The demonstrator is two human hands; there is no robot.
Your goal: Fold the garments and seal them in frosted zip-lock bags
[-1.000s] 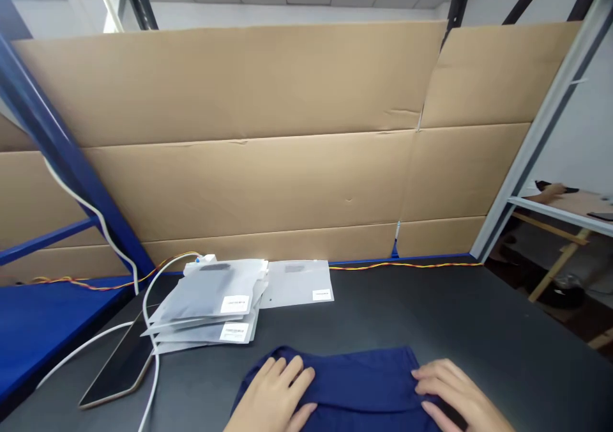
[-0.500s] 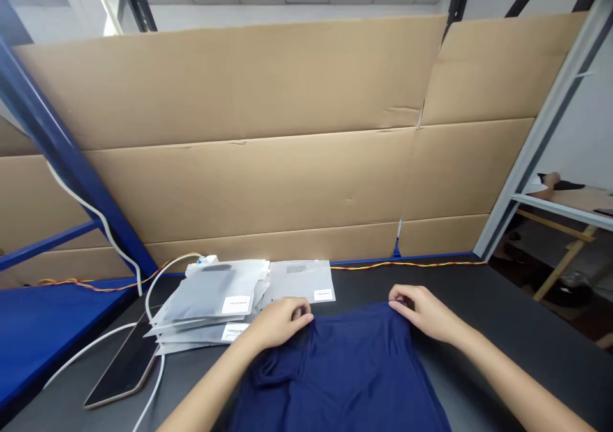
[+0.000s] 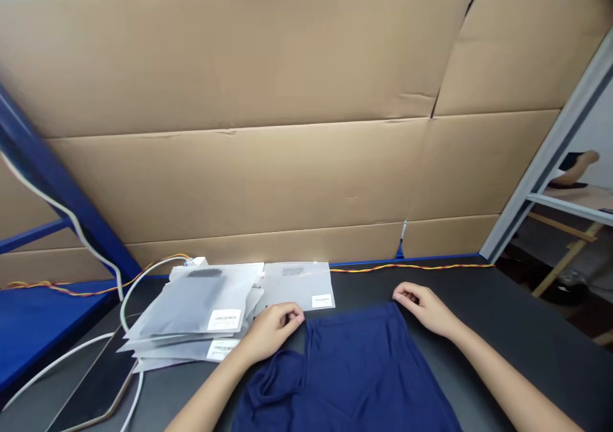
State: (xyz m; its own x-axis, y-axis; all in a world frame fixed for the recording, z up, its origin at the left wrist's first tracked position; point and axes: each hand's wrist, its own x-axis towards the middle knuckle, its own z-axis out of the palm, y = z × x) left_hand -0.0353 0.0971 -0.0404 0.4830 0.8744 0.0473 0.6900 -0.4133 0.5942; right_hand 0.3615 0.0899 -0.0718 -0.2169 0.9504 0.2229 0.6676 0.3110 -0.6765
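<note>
A navy blue garment (image 3: 364, 362) of thin, soft cloth lies on the black tabletop in front of me, its lower part cut off by the picture's edge. My left hand (image 3: 275, 331) is closed, thumb and fingers pinched at the garment's far left corner. At the far right corner my right hand (image 3: 426, 307) has its fingertips pinched too, touching the cloth's edge. Between both hands the far edge runs nearly straight. Left of it, a strap-like fold of the cloth is bunched beside my left forearm.
Left of my hands are stacked frosted plastic bags (image 3: 191, 304) with white labels, another bag (image 3: 292, 285) behind. A tablet-like device (image 3: 96, 381) and white cables (image 3: 62, 358) lie at the left. Cardboard (image 3: 268, 183) walls the back. At far right, another person's arm (image 3: 577, 169) shows.
The view has tilted down and moved closer. The garment's upper part now lies flatter and smoother, with fewer pull folds near the corners. Both hands stay at its far corners.
</note>
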